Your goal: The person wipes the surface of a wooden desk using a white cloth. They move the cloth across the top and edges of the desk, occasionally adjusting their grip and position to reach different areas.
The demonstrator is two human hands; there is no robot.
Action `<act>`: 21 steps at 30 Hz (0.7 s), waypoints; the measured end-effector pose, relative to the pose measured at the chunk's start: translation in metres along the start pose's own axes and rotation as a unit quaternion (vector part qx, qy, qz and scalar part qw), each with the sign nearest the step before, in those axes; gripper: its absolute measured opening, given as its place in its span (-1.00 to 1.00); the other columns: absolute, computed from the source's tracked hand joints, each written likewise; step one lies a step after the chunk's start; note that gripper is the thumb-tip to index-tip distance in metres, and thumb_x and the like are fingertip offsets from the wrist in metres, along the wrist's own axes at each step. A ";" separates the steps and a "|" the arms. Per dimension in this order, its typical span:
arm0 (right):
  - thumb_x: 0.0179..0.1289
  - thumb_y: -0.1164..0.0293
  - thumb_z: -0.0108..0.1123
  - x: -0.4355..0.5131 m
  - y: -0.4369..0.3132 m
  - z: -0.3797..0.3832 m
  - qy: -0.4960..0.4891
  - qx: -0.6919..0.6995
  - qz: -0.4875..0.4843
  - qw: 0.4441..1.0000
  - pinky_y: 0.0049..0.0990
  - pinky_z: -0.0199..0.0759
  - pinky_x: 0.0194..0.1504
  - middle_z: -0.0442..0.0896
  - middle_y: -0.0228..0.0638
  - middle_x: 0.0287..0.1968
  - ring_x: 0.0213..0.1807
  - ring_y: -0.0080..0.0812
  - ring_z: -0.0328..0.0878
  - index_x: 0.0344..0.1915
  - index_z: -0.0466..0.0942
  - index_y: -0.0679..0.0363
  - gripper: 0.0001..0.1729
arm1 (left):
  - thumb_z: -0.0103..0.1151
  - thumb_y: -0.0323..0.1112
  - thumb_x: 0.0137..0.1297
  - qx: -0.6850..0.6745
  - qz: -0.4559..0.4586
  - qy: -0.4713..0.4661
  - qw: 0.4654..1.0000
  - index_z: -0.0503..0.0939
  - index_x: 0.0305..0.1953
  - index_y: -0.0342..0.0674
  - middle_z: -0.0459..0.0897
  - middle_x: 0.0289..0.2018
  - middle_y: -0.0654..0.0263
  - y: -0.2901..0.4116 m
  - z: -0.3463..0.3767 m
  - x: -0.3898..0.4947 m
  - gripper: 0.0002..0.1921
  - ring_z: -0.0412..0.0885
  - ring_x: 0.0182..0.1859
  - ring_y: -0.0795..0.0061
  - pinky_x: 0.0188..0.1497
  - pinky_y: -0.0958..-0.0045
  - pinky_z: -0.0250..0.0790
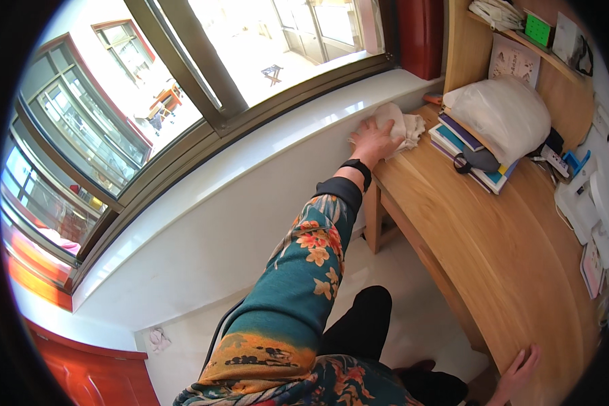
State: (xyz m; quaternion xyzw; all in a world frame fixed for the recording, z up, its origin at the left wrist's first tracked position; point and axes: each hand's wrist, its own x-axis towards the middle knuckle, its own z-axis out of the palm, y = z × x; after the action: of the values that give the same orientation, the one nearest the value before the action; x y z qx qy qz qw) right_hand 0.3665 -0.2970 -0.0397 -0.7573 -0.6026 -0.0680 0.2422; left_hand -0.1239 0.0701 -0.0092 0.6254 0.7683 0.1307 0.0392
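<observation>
My left hand (pixel 375 142) reaches out with a dark band on its wrist. Its fingers are spread over a crumpled white cloth (pixel 413 129), which it presses at the far left corner of a wooden desk (pixel 467 238), against the wall below the windowsill. Part of the cloth is hidden beneath the palm. Lower right, my right hand (pixel 521 366) rests on the near edge of the desktop with nothing in it. Right of the cloth, a stack of books (pixel 454 144) supports a translucent plastic bag (pixel 512 114) and a dark grey rounded object (pixel 481 158).
A white windowsill (pixel 203 190) runs along the left under a metal-framed window (pixel 223 119). Shelves (pixel 530 43) rise behind the desk, holding a green box (pixel 538 30). White devices (pixel 583 208) line the desk's right side. A crumpled cloth or tissue (pixel 159 340) lies on the floor.
</observation>
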 end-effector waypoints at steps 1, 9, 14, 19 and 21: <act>0.38 0.33 -0.07 -0.002 0.003 0.001 -0.007 -0.007 0.005 1.000 -0.23 0.21 0.15 0.44 0.04 0.05 0.12 0.01 0.35 0.01 0.38 0.41 -0.63 | -0.07 0.25 0.17 -0.016 -0.004 0.002 1.000 0.31 0.26 0.23 0.07 0.35 0.07 0.000 0.001 0.002 -0.37 -0.02 0.38 -0.03 0.20 -0.34 -0.09; 0.37 0.33 -0.06 -0.004 0.004 0.002 -0.004 -0.020 0.011 1.000 -0.23 0.22 0.14 0.42 0.01 0.08 0.13 0.01 0.35 0.01 0.39 0.40 -0.64 | -0.20 0.24 0.28 0.051 0.035 0.012 0.998 0.24 0.30 0.21 0.05 0.36 0.08 -0.001 -0.003 -0.017 -0.40 -0.04 0.39 -0.02 0.21 -0.33 -0.06; 0.36 0.33 -0.05 -0.001 -0.007 0.000 -0.003 -0.021 0.014 1.000 -0.23 0.23 0.11 0.42 0.00 0.08 0.13 0.01 0.34 -0.01 0.39 0.38 -0.65 | -0.25 0.25 0.30 0.078 0.077 -0.002 0.994 0.21 0.32 0.17 -0.07 0.41 0.12 0.003 -0.004 -0.043 -0.38 -0.17 0.44 -0.01 0.27 -0.32 -0.20; 0.34 0.35 -0.04 -0.001 -0.015 -0.005 -0.007 -0.025 0.016 1.000 -0.21 0.26 0.07 0.44 -0.01 0.03 0.10 0.01 0.36 -0.04 0.39 0.36 -0.68 | -0.24 0.26 0.30 0.049 0.108 -0.023 0.993 0.21 0.33 0.18 -0.13 0.42 0.10 0.015 -0.002 -0.075 -0.37 -0.21 0.45 -0.03 0.31 -0.28 -0.26; 0.31 0.38 -0.04 0.000 -0.016 -0.004 0.002 -0.030 -0.001 1.000 -0.18 0.26 0.06 0.44 -0.02 0.01 0.07 0.00 0.37 -0.05 0.39 0.36 -0.69 | -0.20 0.25 0.28 0.030 0.115 -0.019 0.993 0.23 0.32 0.18 -0.10 0.41 0.07 0.020 -0.001 -0.089 -0.37 -0.22 0.44 -0.04 0.32 -0.28 -0.28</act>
State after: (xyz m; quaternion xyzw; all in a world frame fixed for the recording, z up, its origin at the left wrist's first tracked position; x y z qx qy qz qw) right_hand 0.3523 -0.2965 -0.0313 -0.7633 -0.6010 -0.0877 0.2202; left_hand -0.0859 -0.0129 -0.0124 0.7132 0.6936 0.0997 0.0199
